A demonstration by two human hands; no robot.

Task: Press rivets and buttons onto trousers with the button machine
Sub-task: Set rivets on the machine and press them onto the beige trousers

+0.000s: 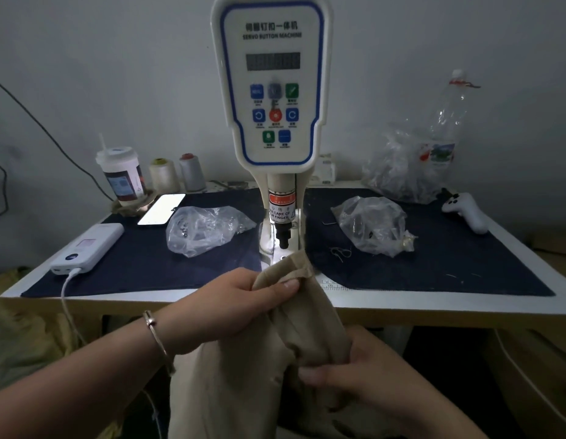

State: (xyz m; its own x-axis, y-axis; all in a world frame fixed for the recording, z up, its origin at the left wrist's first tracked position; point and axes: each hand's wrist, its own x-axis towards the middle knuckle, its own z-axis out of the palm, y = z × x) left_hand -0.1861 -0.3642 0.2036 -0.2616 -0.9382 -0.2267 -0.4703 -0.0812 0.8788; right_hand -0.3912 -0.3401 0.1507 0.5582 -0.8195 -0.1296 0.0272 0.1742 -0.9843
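Beige trousers [240, 375] hang from the table's front edge down to my lap. My left hand [243, 299], with a bracelet on its wrist, pinches the top edge of the fabric just in front of the machine's base. Lower down, my right hand [354, 365] grips a fold of the same trousers below table level. The white servo button machine [272, 87] stands upright at the table's middle, its black punch [283, 237] raised over the lit base. The fabric's upper corner sits close beside the punch, not under it.
A dark mat [449, 264] covers the table [433, 304]. Plastic bags of small parts lie left [202, 229] and right [373, 224] of the machine. A power bank [88, 248], phone [161, 209], cup [121, 175], thread cones [177, 174], bottle [446, 128] and white controller [467, 210] ring the edges.
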